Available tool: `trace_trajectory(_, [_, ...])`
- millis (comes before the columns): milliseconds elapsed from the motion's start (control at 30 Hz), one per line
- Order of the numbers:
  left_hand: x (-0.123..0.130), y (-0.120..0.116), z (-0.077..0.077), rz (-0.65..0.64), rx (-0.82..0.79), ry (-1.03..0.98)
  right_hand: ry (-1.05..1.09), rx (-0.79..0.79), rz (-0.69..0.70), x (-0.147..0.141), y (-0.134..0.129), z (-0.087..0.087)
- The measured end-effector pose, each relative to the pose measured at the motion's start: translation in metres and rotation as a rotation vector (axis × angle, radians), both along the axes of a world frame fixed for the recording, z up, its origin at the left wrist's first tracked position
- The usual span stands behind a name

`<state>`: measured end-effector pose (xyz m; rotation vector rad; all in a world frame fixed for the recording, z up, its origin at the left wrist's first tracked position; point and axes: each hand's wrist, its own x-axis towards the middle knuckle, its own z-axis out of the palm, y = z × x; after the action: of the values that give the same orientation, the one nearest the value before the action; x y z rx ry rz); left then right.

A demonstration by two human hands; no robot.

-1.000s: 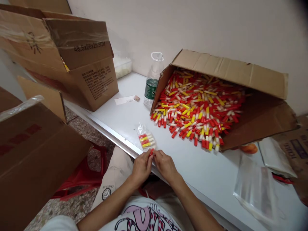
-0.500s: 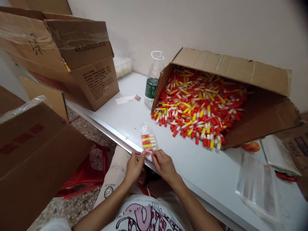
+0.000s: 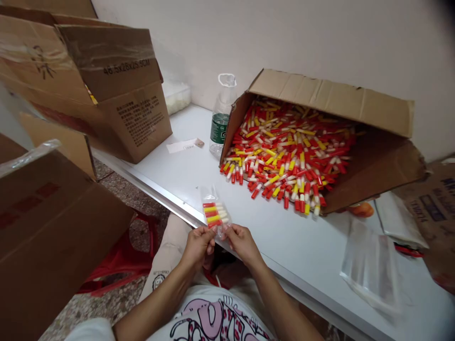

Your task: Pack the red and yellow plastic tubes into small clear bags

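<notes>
At the table's front edge, a small clear plastic bag [image 3: 210, 194] holds a row of several short tubes [image 3: 214, 214], red or yellow at one end and whitish at the other. My left hand [image 3: 197, 244] pinches the near left corner of this bag between thumb and fingertips. On the near right corner, the fingers of my right hand [image 3: 242, 241] are closed as well. The bag's near edge lies partly hidden behind my fingertips. Beyond it, a tipped cardboard box [image 3: 330, 102] spills a heap of similar tubes [image 3: 284, 151] toward me.
A clear bottle [image 3: 219, 125] with a green label stands against the tipped box. Flat clear bags [image 3: 371, 265] lie at the right. Large cartons [image 3: 142, 113] crowd the left, beside a red stool [image 3: 121, 255]. A paper strip [image 3: 183, 145] rests on the white table [image 3: 170, 177].
The tubes inside the bag now lie in a more even row, the nearest one lined up with the others. Both hands stay at the bag's near edge. The whole view has shifted slightly.
</notes>
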<state>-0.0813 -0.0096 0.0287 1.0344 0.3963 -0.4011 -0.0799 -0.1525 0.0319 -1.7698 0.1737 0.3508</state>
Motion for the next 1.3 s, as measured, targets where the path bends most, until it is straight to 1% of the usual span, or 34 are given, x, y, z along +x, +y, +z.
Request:
trace_trajectory(67, [0.003, 0.001, 0.003, 0.021, -0.07, 0.015, 0.005, 0.115, -0.031, 0.0, 0.002, -0.002])
trace_trajectory(167, [0.006, 0.004, 0.005, 0.003, -0.117, 0.084, 0.189, 0.244, -0.11, 0.003, 0.002, -0.003])
trace_trajectory(233, [0.005, 0.005, 0.006, -0.033, -0.127, 0.108, 0.247, 0.23, -0.152, 0.005, 0.003, -0.001])
trace_trajectory(267, [0.003, 0.006, 0.007, -0.051, -0.121, 0.098, 0.239, 0.203, -0.158, 0.005, 0.004, 0.0])
trace_trajectory(333, [0.0, 0.006, 0.011, -0.053, -0.047, 0.026, 0.128, 0.153, -0.151, 0.004, 0.009, 0.005])
trace_trajectory(433, [-0.005, 0.005, 0.018, 0.022, 0.127, -0.125, -0.105, 0.11, -0.193, 0.001, 0.015, 0.013])
trace_trajectory(467, [-0.006, 0.004, 0.019, 0.043, 0.143, -0.141, -0.145, 0.101, -0.2, 0.0, 0.016, 0.014])
trace_trajectory(500, [-0.007, 0.002, 0.018, 0.046, 0.12, -0.129, -0.148, 0.098, -0.201, 0.0, 0.016, 0.014])
trace_trajectory(600, [-0.006, -0.001, 0.013, 0.024, -0.074, 0.023, -0.054, 0.103, -0.18, 0.001, 0.013, 0.01])
trace_trajectory(667, [-0.004, -0.001, 0.009, 0.017, -0.16, 0.117, 0.037, 0.098, -0.151, 0.003, 0.009, 0.007])
trace_trajectory(733, [-0.002, 0.0, 0.008, 0.009, -0.167, 0.168, 0.131, 0.099, -0.122, 0.005, 0.006, 0.005])
trace_trajectory(833, [0.0, 0.002, 0.008, -0.011, -0.139, 0.221, 0.253, 0.099, -0.141, 0.008, 0.006, 0.003])
trace_trajectory(900, [0.0, 0.003, 0.01, -0.024, -0.138, 0.269, 0.295, 0.103, -0.129, 0.008, 0.008, 0.003])
trace_trajectory(967, [-0.003, 0.004, 0.014, -0.052, -0.135, 0.276, 0.236, 0.104, -0.093, 0.004, 0.01, 0.006])
trace_trajectory(1000, [-0.005, 0.005, 0.017, -0.065, -0.121, 0.232, 0.146, 0.085, -0.088, 0.001, 0.012, 0.01])
trace_trajectory(1100, [-0.015, 0.01, 0.029, -0.076, -0.007, -0.062, -0.195, -0.015, -0.099, -0.01, 0.014, 0.029])
trace_trajectory(1133, [-0.017, 0.011, 0.033, -0.076, 0.013, -0.13, -0.251, -0.036, -0.098, -0.013, 0.015, 0.035])
trace_trajectory(1200, [-0.018, 0.011, 0.038, -0.093, -0.031, -0.107, -0.256, -0.053, -0.11, -0.015, 0.015, 0.043])
trace_trajectory(1233, [-0.018, 0.01, 0.038, -0.101, -0.072, -0.062, -0.242, -0.058, -0.133, -0.015, 0.016, 0.044])
trace_trajectory(1300, [-0.014, 0.007, 0.036, -0.103, -0.147, -0.017, -0.227, -0.048, -0.187, -0.012, 0.015, 0.04])
